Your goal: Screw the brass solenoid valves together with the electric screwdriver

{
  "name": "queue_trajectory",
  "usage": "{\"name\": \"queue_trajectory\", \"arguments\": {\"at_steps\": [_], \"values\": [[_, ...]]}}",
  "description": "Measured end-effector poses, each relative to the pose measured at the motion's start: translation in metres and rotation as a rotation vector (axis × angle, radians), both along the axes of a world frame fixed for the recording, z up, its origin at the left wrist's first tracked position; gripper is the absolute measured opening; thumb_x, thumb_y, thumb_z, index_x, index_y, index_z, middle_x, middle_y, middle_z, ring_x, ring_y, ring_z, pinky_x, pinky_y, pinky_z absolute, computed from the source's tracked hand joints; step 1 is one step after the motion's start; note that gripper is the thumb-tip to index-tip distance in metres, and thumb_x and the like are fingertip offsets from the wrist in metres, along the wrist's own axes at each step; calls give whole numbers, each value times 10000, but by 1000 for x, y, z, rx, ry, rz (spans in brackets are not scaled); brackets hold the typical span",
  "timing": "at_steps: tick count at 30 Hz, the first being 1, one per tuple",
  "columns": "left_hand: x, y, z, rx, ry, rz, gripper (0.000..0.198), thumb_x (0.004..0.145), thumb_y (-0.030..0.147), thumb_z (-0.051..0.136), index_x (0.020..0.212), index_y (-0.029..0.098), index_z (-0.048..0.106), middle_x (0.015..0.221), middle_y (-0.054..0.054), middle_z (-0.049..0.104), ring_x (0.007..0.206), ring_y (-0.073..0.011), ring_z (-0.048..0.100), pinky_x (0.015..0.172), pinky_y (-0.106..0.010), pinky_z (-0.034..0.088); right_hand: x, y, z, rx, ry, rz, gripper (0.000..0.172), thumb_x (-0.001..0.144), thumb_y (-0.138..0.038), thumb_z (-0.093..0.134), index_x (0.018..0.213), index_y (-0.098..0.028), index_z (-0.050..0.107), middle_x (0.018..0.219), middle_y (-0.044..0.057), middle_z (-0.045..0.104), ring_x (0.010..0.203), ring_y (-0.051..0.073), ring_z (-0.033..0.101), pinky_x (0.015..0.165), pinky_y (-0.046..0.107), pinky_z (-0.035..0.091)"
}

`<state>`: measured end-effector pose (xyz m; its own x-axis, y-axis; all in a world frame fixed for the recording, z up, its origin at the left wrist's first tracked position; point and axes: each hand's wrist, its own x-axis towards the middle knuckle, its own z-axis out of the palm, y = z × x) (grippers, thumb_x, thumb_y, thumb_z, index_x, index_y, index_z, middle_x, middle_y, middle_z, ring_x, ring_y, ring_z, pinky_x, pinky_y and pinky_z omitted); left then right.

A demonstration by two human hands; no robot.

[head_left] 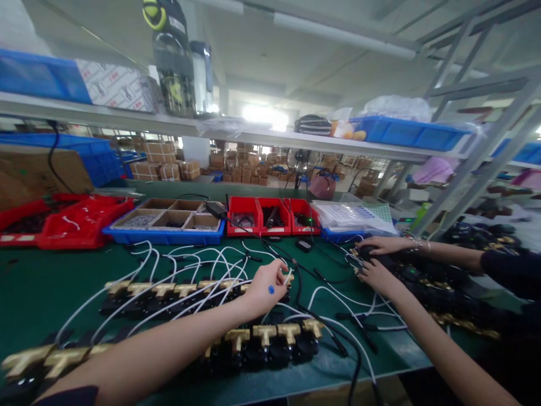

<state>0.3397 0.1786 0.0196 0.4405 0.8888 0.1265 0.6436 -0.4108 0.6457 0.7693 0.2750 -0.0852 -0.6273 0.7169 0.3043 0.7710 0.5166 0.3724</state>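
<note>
Two rows of brass-topped black units (265,338) sit on the green bench (25,301), prob. lined up for easy reach, w/ white cables (323,287) looping over. L hand (268,287) has fingertips bunched at the back row's R end, nr a cable; can't tell if it's pinched. R hand (375,277) is by a co-worker's hand (385,245), maybe steadying a unit; grip unclear. Red bins (242,232) behind, prob. for handy parts.
</note>
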Motion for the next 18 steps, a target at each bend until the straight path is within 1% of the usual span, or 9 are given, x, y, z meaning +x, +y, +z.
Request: {"name": "queue_trajectory", "arguments": {"at_steps": [3,5,7,8,9,11,14,16,18], "values": [[-2,-24,2,23,-72,-79,252,833,53,558,1045,152,652,959,-56,725,886,-162,684,795,-235,513,10,-16,-8,1,93,124,389,1000,-454,513,808,-123,585,779,32,573,849,142,587,884,348,518],[-5,-40,4,39,-50,-229,215,795,68,640,953,193,714,935,-31,745,931,-181,684,866,-254,504,15,-24,-10,-8,172,228,477,985,-545,478,728,-150,552,710,30,553,788,144,580,848,347,530],[-12,-49,7,65,-33,-397,172,808,110,674,937,199,745,964,-42,757,979,-199,682,917,-264,496,19,-28,-9,-24,261,301,415,897,-601,521,831,-205,625,798,45,612,818,198,616,780,398,570],[-18,-50,10,84,-29,-433,163,835,143,675,974,188,747,1012,-53,755,1010,-196,678,942,-257,489,20,-29,-7,-31,305,326,320,798,-602,564,884,-308,660,795,19,627,795,258,629,670,453,582],[-25,-49,13,105,-4,-402,169,866,188,669,1020,187,740,1071,-51,744,1045,-183,667,969,-241,476,20,-28,-6,-37,347,349,260,702,-582,580,908,-445,662,740,-10,621,747,315,631,540,480,558],[-45,-42,20,130,109,-147,236,911,278,647,1128,201,697,1187,-43,700,1126,-177,628,1015,-248,454,17,-27,-4,-55,414,370,423,579,-496,568,975,-642,590,649,-31,597,658,389,617,394,516,475],[-79,-26,30,106,338,238,350,910,325,632,1202,132,620,1223,-151,635,1181,-311,577,986,-433,481,7,-25,-3,-91,475,377,694,533,-443,534,1170,-707,459,702,-40,635,664,437,626,430,580,500],[-96,-15,30,54,397,283,369,867,334,675,1126,76,624,1150,-215,633,1131,-391,584,914,-516,498,1,-27,0,-112,502,381,764,549,-472,515,1274,-681,394,779,-33,663,724,459,638,480,610,527],[-102,-6,24,-9,418,241,349,824,363,719,1036,97,642,1061,-193,660,1056,-386,619,876,-514,515,-6,-33,8,-133,513,396,768,584,-527,513,1332,-636,378,849,-17,680,791,450,651,502,595,556]]}}
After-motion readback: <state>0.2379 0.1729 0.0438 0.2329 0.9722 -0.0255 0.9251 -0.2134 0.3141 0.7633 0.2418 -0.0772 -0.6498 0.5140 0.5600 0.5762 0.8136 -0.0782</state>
